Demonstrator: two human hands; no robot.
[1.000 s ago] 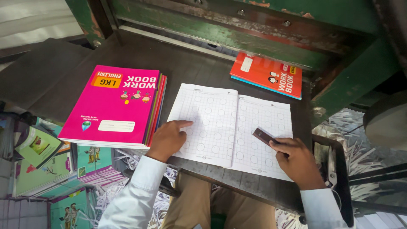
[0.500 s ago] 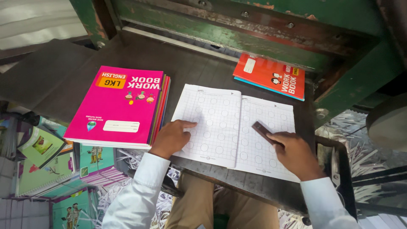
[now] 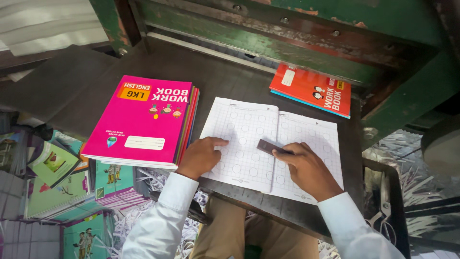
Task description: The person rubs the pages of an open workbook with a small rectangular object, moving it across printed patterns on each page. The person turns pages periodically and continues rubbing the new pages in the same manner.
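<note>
The left hand [image 3: 203,156] lies open, fingers flat on the open gridded booklet [image 3: 249,139]. The right hand [image 3: 306,168] presses a small dark block [image 3: 270,147] onto its centre fold, fingers partly hiding the block.

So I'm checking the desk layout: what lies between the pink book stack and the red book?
In the head view, the open grid-page book lies between the pink book stack and the red book, on the dark desk.

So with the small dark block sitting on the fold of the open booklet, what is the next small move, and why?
Probably draw the dark block down along the fold toward the near edge. The right hand presses it right on the centre crease of the open gridded booklet, while the left hand pins the left page flat, which suggests creasing.
</note>
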